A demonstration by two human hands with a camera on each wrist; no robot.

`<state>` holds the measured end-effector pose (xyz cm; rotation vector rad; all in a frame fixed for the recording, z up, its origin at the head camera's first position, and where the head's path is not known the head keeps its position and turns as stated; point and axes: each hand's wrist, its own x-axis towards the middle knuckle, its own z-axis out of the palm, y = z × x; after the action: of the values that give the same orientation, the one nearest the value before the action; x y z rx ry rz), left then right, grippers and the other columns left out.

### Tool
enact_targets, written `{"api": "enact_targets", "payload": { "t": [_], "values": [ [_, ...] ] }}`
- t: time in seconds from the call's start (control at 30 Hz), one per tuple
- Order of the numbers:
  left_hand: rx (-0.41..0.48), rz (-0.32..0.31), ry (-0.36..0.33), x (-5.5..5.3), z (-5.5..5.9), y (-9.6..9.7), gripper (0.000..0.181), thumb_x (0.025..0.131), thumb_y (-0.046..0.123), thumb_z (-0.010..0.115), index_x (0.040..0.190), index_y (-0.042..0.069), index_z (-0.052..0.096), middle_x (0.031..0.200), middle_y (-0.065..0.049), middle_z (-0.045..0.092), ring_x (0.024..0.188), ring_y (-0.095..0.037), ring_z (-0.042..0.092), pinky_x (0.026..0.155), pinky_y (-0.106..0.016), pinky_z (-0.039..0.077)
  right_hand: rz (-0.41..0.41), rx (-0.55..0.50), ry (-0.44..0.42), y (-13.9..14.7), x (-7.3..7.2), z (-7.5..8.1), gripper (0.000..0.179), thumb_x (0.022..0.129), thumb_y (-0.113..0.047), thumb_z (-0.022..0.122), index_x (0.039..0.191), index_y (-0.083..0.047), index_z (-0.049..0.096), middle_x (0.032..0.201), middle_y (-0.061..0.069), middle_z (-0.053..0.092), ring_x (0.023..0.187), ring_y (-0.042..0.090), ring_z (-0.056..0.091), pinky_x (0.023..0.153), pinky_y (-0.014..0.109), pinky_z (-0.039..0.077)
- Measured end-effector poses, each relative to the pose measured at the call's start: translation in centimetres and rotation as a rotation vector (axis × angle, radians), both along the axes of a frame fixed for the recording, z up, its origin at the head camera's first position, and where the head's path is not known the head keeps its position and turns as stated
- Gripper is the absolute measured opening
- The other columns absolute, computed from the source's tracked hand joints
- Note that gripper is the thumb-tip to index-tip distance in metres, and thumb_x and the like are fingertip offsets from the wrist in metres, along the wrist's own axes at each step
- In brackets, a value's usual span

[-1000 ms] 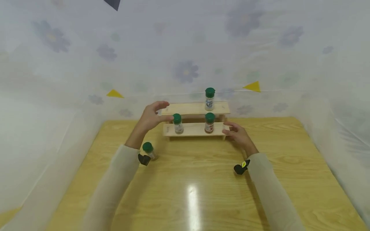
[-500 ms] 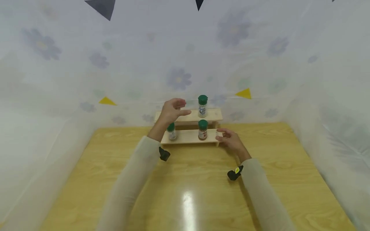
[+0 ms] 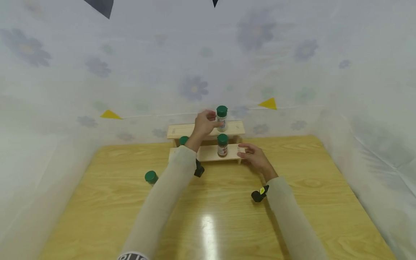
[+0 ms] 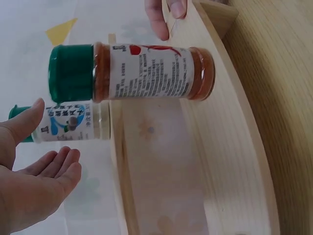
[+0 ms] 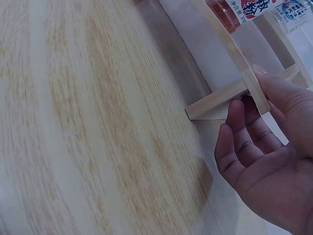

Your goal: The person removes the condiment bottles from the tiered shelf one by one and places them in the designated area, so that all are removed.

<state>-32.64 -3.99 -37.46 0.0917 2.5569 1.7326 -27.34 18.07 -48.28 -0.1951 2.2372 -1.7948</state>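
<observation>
A two-tier wooden rack (image 3: pixel 208 153) stands at the back of the table. On its upper tier is a green-capped spice jar (image 3: pixel 222 111) with pale contents. My left hand (image 3: pixel 204 124) reaches beside that jar; in the left wrist view its thumb and fingers (image 4: pixel 62 166) are spread apart, not closed round it. A jar of red-brown spice (image 3: pixel 222 145) stands on the lower tier. Farther left on that tier, another jar (image 3: pixel 183 140) is mostly hidden by my left arm. My right hand (image 3: pixel 256 157) pinches the lower board's right end, thumb above and curled fingers (image 5: pixel 239 137) below.
Another green-capped jar (image 3: pixel 151 177) is on the table left of my left forearm, partly covered by the sleeve. A flowered white cloth (image 3: pixel 191 57) hangs behind the rack, with yellow triangles (image 3: pixel 269 103) on it.
My left hand has moved right from the lower tier's left jar, over the rack, to the upper-tier jar. My right hand stays at the rack's right end. The head view has shifted slightly.
</observation>
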Motion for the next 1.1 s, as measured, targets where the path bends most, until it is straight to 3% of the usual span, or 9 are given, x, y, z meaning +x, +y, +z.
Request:
{"api": "enact_targets", "payload": {
  "t": [0.13, 0.37, 0.63, 0.87, 1.1],
  "values": [
    [-0.008, -0.011, 0.009, 0.1, 0.0, 0.5, 0.053, 0.082, 0.017, 0.075, 0.130, 0.005, 0.053, 0.129, -0.012, 0.058, 0.122, -0.026, 0.055, 0.101, -0.040, 0.048, 0.001, 0.002, 0.005, -0.1, 0.1, 0.1, 0.049, 0.092, -0.018, 0.064, 0.137, -0.005, 0.048, 0.081, 0.003, 0.051, 0.085, 0.036, 0.056, 0.078, 0.047, 0.053],
    [-0.080, -0.006, 0.059, 0.1, 0.0, 1.2, 0.046, 0.088, 0.022, 0.069, 0.129, 0.005, 0.055, 0.126, -0.012, 0.060, 0.120, -0.027, 0.054, 0.100, -0.041, 0.049, 0.003, 0.028, -0.002, -0.2, 0.2, 0.4, 0.049, 0.092, -0.019, 0.064, 0.137, -0.006, 0.048, 0.086, 0.004, 0.055, 0.088, 0.032, 0.057, 0.081, 0.048, 0.053],
    [-0.105, -0.011, 0.068, 0.2, 0.0, 1.2, 0.043, 0.088, 0.024, 0.069, 0.125, 0.007, 0.057, 0.126, -0.010, 0.061, 0.120, -0.025, 0.055, 0.100, -0.040, 0.049, 0.010, 0.009, -0.020, 0.2, -0.2, -0.1, 0.051, 0.092, -0.019, 0.064, 0.138, -0.007, 0.047, 0.088, 0.001, 0.058, 0.088, 0.029, 0.060, 0.081, 0.045, 0.054],
    [-0.099, -0.053, 0.070, 0.8, 1.1, 0.7, 0.040, 0.089, 0.025, 0.068, 0.124, 0.009, 0.057, 0.125, -0.009, 0.060, 0.119, -0.023, 0.056, 0.099, -0.039, 0.049, 0.009, 0.044, 0.002, 0.7, -1.3, -2.2, 0.055, 0.089, -0.031, 0.066, 0.138, -0.014, 0.048, 0.097, 0.004, 0.060, 0.090, 0.020, 0.061, 0.078, 0.036, 0.055],
    [-0.125, -0.096, 0.087, 1.5, 3.2, -0.6, 0.043, 0.089, 0.028, 0.067, 0.127, 0.009, 0.056, 0.129, -0.008, 0.059, 0.123, -0.022, 0.054, 0.103, -0.039, 0.047, 0.006, 0.043, -0.005, 0.6, -1.6, -2.3, 0.054, 0.089, -0.032, 0.066, 0.138, -0.016, 0.048, 0.122, 0.015, 0.055, 0.099, 0.019, 0.061, 0.085, 0.038, 0.056]
  ]
}}
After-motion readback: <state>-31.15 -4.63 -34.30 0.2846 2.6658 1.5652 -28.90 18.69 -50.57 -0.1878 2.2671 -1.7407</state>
